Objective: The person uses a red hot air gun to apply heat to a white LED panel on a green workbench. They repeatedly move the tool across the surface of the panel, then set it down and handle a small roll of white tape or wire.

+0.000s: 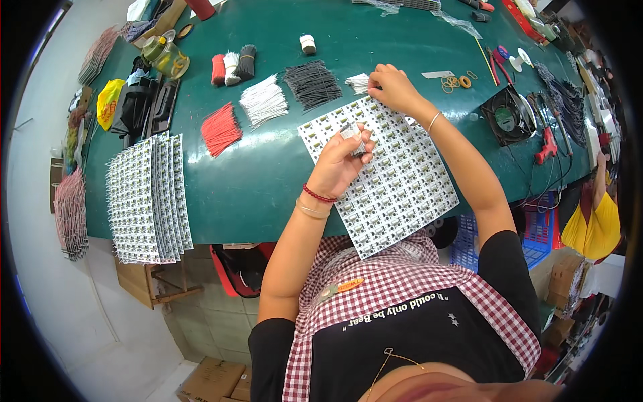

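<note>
A white panel of many small circuit boards [395,181] lies in front of me, its near corner hanging over the table edge. Above its upper left part, my left hand [340,161] is closed around a small grey-white bundle [350,132] that looks like short thin wires. At the panel's far edge my right hand [396,88] has its thumb and fingers drawn together; whatever is between them is too small to see. Right beside those fingertips is a little pile of short white wires [358,83]. Farther left lie loose black wires [312,85], white wires [263,100] and red wires [221,129].
Stacked circuit board panels [144,201] stand at the left table edge. Tied wire bundles [232,68] and a white roll [307,44] are at the back. To the right are rubber bands [450,84], a black fan [509,115] and a red-handled tool [546,146] with cables.
</note>
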Motion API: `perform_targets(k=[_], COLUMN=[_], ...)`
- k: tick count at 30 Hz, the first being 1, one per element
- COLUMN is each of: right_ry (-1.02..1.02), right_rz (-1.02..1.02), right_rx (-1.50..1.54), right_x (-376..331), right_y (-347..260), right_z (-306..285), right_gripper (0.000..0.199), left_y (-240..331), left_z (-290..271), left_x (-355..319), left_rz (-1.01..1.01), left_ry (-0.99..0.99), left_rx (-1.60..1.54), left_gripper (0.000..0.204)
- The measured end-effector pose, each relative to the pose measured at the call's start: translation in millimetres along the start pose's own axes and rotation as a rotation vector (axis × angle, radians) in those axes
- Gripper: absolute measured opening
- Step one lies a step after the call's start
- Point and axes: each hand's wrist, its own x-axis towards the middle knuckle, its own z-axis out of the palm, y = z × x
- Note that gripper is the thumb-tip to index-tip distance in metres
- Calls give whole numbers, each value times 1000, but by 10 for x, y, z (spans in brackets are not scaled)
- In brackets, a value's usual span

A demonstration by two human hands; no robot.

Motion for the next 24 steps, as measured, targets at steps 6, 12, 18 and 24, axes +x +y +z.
perform_targets(k=[6, 12, 18, 24], right_ry=[-7, 66, -33, -77], right_rz=[47, 62, -189, -303], right_rx=[-38, 123, 547, 339], right_x=[0, -11, -372, -879], right_y=[-39, 21, -695, -996], right_z=[27, -36, -512, -534], right_gripper=[9, 7, 44, 73], left_y=[51, 17, 4, -71], left_z=[5, -31, -31, 52], left_x=[-19, -10, -35, -72], left_rz=[26, 0, 0, -133], left_ry=[23, 16, 63, 32], left_rx=[-43, -39, 20, 171], left_gripper=[18, 18, 23, 34])
